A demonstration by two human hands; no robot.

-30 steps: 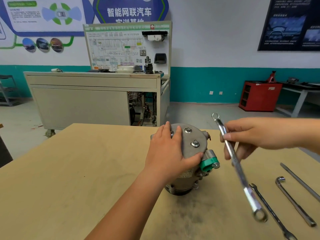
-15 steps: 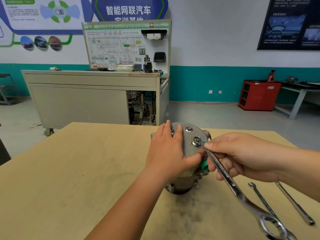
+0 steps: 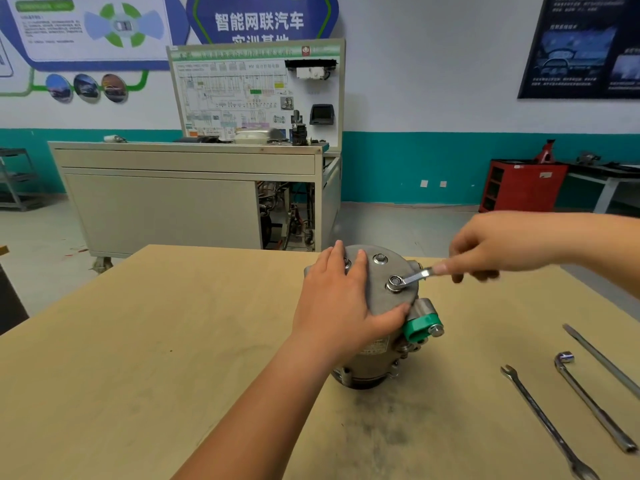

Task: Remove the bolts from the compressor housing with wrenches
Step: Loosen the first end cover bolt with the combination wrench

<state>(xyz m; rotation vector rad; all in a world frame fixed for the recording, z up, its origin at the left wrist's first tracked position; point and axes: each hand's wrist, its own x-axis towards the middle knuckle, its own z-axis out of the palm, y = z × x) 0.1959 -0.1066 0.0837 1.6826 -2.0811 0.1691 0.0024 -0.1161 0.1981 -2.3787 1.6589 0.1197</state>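
The grey metal compressor housing (image 3: 394, 306) stands upright on the wooden table (image 3: 138, 358), with a green fitting (image 3: 417, 327) on its right side. My left hand (image 3: 339, 303) lies flat over the housing's top, thumb against its near edge. Bolts show on the top face: one at the back (image 3: 380, 259) and one nearer the right (image 3: 394, 281). The ring end of a silver wrench (image 3: 412, 277) sits over that right bolt. My right hand (image 3: 491, 247) grips the wrench's handle, which points right and away; most of the handle is hidden in the blurred fingers.
Right of the housing lie three long tools: a combination wrench (image 3: 543, 420), an L-shaped socket wrench (image 3: 588, 403) and a thin rod (image 3: 602, 358). A dark smudge marks the table in front of the housing. A beige training bench (image 3: 173, 202) stands beyond the table's far edge.
My right hand brought the wrench down onto the right bolt, then swung the handle from pointing toward me round to the right and away. My left hand stayed on the housing.
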